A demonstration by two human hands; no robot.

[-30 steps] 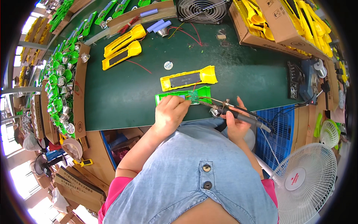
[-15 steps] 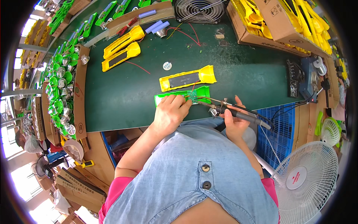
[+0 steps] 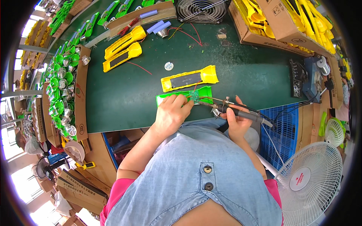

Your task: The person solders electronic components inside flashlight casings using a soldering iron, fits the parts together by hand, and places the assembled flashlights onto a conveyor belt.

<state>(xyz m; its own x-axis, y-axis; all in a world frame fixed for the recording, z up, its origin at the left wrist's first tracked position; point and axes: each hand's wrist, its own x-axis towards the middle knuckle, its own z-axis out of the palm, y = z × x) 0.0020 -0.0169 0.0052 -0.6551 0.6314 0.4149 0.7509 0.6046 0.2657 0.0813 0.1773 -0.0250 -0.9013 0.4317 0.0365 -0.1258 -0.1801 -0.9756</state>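
Observation:
My left hand (image 3: pixel 171 113) rests over a green plastic shell (image 3: pixel 205 91) near the table's front edge. Its fingers are closed, with the tips at the left side of a small green circuit board (image 3: pixel 194 96); the exact grip is partly hidden. In my right hand (image 3: pixel 238 121) is a soldering iron (image 3: pixel 241 113) with a thin metal tube along it, its tip pointing left at the board. A small silver reflector cup (image 3: pixel 216 112) sits just below the iron's front. Right behind the green shell lies a yellow shell (image 3: pixel 188 80) with a dark panel, a red wire running between them.
Two yellow shells (image 3: pixel 122 56) lie at the back left, near blue-grey cylinders (image 3: pixel 158 27). A carton of green parts and reflectors (image 3: pixel 81 98) stands left, cartons of yellow shells (image 3: pixel 260 37) back right. A box fan (image 3: pixel 203 10), solder spool (image 3: pixel 323 67) and white fan (image 3: pixel 301 180) surround the place.
The soldering iron and right hand have shifted very slightly, the iron's tip staying beside the board. The green and yellow shells have moved a touch. My left hand keeps its place.

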